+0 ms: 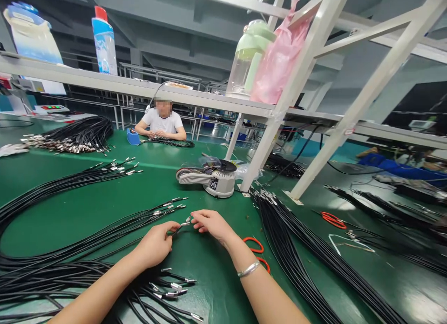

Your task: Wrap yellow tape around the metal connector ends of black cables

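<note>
My left hand (157,242) is closed around a black cable near its end, and the silver metal connector (186,224) sticks out past my fingertips. Just to the right, my right hand (211,224) has its fingers curled together close to that connector's tip. Whatever may be between those right fingers is too small to make out. Behind my left hand lies a bundle of black cables (115,228) with silver ends. Nearer to me, under my left forearm, a second heap of black cables (139,291) spreads its metal ends to the right.
A grey round tape dispenser (220,182) stands beyond my hands. Red-handled scissors (254,246) lie beside my right wrist, partly hidden. Long cable bundles (289,231) run along the right. White shelf posts (265,151) rise from the green table (164,175). Across it sits a person (164,124).
</note>
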Motion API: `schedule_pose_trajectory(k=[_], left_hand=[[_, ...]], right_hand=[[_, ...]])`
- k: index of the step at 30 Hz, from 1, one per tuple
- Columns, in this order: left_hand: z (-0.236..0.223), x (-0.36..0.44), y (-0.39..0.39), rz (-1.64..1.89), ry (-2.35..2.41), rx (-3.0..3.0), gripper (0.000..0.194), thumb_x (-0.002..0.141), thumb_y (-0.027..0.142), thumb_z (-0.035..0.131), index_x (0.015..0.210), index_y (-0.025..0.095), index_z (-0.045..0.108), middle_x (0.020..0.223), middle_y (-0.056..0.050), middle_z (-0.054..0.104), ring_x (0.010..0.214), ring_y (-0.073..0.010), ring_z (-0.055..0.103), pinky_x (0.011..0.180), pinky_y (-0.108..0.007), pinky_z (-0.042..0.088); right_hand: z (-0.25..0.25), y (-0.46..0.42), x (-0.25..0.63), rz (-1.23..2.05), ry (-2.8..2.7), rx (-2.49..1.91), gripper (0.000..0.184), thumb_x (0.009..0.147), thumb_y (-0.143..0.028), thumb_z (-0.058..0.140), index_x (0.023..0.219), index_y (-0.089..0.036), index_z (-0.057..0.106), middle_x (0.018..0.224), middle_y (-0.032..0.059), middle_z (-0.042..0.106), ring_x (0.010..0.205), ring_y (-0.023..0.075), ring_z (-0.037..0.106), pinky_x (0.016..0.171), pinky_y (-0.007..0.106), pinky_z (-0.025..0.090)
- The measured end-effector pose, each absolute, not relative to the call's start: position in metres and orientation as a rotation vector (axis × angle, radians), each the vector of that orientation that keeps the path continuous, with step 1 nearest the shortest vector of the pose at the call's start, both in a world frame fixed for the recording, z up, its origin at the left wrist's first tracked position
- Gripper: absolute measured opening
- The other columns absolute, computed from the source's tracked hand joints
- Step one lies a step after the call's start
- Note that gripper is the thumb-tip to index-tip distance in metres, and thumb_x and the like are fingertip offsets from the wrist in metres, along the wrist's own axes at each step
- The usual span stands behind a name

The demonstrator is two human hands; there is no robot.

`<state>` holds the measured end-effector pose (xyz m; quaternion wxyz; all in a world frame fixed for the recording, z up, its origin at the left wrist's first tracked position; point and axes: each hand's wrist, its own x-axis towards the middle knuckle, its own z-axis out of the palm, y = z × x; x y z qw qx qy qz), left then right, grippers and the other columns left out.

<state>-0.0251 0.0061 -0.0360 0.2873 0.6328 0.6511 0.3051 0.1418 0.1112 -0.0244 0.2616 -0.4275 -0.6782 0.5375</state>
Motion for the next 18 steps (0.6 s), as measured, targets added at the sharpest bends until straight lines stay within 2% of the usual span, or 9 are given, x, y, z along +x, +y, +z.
schedule_pose_trajectory(k=[3,6,11,15,18], left_hand=[[-0.032,-0.017,0.008,0.849,1.679,1.705,0.058,0.069,0.003,0.034,0.123,0.021,0.048,0.123,-0.006,0.057,0.051,-0.0072,0.058,0.060,-0.022,0.047],[-0.027,-0.011,0.014,0.875,1.669,1.739,0.050,0.072,0.009,0.039,0.119,0.020,0.052,0.117,-0.006,0.061,0.047,-0.0077,0.056,0.058,-0.023,0.047],[-0.018,0.003,0.022,0.975,1.733,1.769,0.029,0.080,0.025,0.044,0.102,0.020,0.062,0.084,-0.001,0.068,0.067,-0.0152,0.060,0.063,-0.025,0.045],[-0.012,0.020,0.022,1.059,1.776,1.789,0.028,0.086,0.029,0.039,0.096,0.022,0.063,0.094,-0.002,0.069,0.082,-0.0164,0.060,0.072,-0.026,0.043],[-0.010,0.026,0.019,1.039,1.772,1.825,0.028,0.087,0.030,0.038,0.090,0.023,0.065,0.094,-0.001,0.069,0.084,-0.0152,0.060,0.076,-0.024,0.042]], right_hand=[[-0.030,0.108,0.140,1.512,-1.697,-1.126,0.024,0.075,-0.034,0.060,0.086,-0.015,0.069,0.075,0.0040,0.068,0.060,0.0089,0.059,0.056,0.020,0.047],[-0.034,0.110,0.137,1.541,-1.600,-1.104,0.024,0.071,-0.035,0.064,0.081,-0.013,0.069,0.067,0.0015,0.064,0.055,0.0079,0.055,0.054,0.020,0.045],[-0.026,0.103,0.142,1.649,-1.553,-0.991,0.025,0.065,-0.036,0.069,0.071,-0.012,0.068,0.060,-0.0001,0.061,0.054,0.0079,0.055,0.057,0.022,0.045],[-0.013,0.093,0.151,1.646,-1.528,-0.918,0.028,0.068,-0.040,0.066,0.075,-0.014,0.066,0.066,0.0003,0.064,0.059,0.0089,0.058,0.059,0.023,0.045],[-0.007,0.089,0.155,1.645,-1.562,-0.904,0.026,0.063,-0.038,0.071,0.070,-0.013,0.066,0.064,0.0007,0.065,0.058,0.0100,0.057,0.060,0.024,0.045]])
